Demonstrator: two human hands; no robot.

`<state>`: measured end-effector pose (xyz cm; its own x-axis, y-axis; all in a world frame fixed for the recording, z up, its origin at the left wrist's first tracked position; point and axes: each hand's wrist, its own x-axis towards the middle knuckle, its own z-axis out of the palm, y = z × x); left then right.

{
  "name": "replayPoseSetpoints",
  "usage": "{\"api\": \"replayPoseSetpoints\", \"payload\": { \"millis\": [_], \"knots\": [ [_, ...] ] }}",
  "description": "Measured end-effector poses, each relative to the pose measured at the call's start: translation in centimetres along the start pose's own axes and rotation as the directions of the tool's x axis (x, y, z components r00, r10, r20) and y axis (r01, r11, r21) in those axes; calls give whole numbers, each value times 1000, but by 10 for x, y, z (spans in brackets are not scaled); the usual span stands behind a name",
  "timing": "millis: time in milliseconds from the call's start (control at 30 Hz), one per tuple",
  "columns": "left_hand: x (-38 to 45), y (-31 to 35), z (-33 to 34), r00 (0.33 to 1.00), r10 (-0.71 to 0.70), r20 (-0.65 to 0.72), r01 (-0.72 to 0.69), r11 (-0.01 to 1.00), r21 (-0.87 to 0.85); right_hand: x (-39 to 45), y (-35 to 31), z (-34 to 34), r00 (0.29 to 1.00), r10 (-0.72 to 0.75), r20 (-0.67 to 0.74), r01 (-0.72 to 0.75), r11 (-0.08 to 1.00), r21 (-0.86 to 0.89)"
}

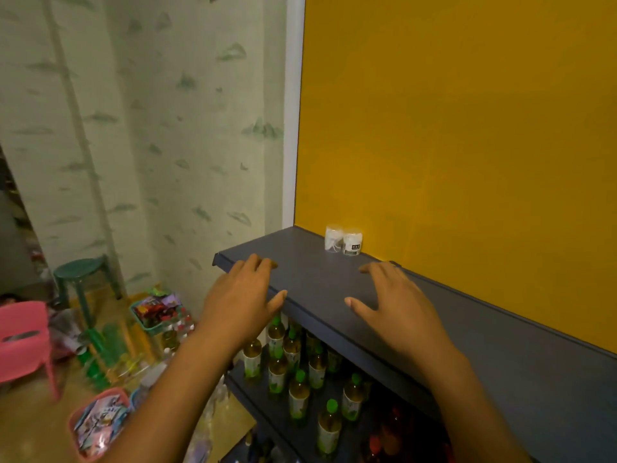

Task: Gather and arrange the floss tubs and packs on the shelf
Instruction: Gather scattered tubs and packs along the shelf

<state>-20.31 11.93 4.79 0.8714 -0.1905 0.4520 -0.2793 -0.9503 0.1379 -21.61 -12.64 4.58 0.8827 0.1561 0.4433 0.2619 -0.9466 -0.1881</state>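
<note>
Two small clear floss tubs stand side by side at the back of the dark grey top shelf [314,272], against the yellow back panel. The left tub [333,239] shows white contents; the right tub [352,242] carries a white label. My left hand [245,294] hovers over the shelf's front left edge, fingers spread and holding nothing. My right hand [392,302] is over the middle of the shelf, fingers spread, also holding nothing, a short way in front of the tubs.
Green-capped bottles [293,369] fill the lower shelf. On the floor at left stand a green stool [81,272], a pink chair [25,332], a teal basket of packets [157,309] and a pink basket of packs [100,422]. Bamboo-print wall to the left.
</note>
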Motion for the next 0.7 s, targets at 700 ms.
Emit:
{"api": "replayPoseSetpoints", "payload": {
  "millis": [700],
  "knots": [
    [214,-25,107,983,177,-39,-181,970,-162,157,85,75,969,194,-151,-198,980,-6]
  ]
}}
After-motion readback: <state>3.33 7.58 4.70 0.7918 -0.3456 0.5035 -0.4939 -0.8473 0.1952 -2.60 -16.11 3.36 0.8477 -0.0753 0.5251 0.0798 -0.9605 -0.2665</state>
